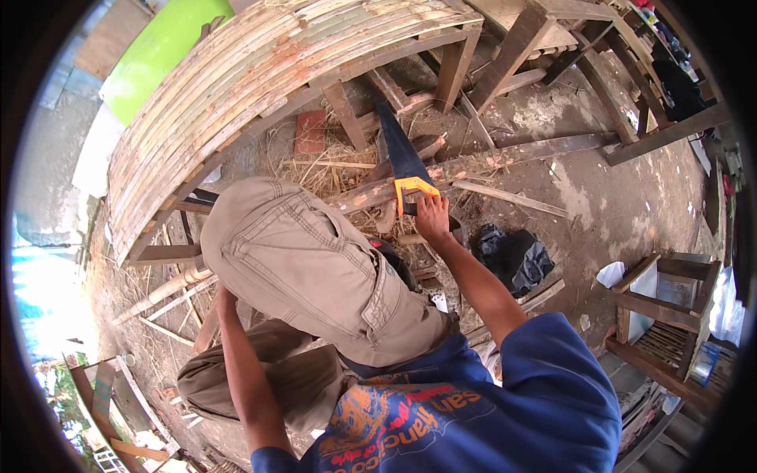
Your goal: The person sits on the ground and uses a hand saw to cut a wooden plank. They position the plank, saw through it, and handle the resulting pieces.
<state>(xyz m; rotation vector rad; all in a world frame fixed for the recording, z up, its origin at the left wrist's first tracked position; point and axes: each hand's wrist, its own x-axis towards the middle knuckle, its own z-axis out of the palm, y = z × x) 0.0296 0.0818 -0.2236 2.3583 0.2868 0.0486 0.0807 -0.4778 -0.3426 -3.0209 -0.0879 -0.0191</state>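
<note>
Nearest first. Raised knee [288,256] blocks a lot of the view. Left hand [225,296] is mostly hidden beside it; can't tell how far its fingers are open or if they've got anything. Risk: if it isn't bracing something, the work has little to stop it rolling or sliding.

Right hand [433,214]: fingers curled closed round the grip of the saw [401,151]. Saw is ahead of the knee, orange-and-black handle toward the body, dark blade pointing away. Handle end overlaps the plank [505,158] in view; can't tell whether teeth touch wood.

Plank lies low across the dirt floor, no clamp visible. Sideways push could shift it; blade would then skip or bind. Twisting the wrist could kink the blade.

Black bag [516,258] sits close to the right forearm, could snag an elbow or foot. Loose stick [511,199] just right of the hand: trip or roll hazard. Straw [323,167] left of the blade could hide offcuts or mask a cut line.

Farther out: blade tip is close to the slatted counter [236,91] and its leg [344,117]. Long forward stroke there could jam the tip or jolt the wrist.
</note>
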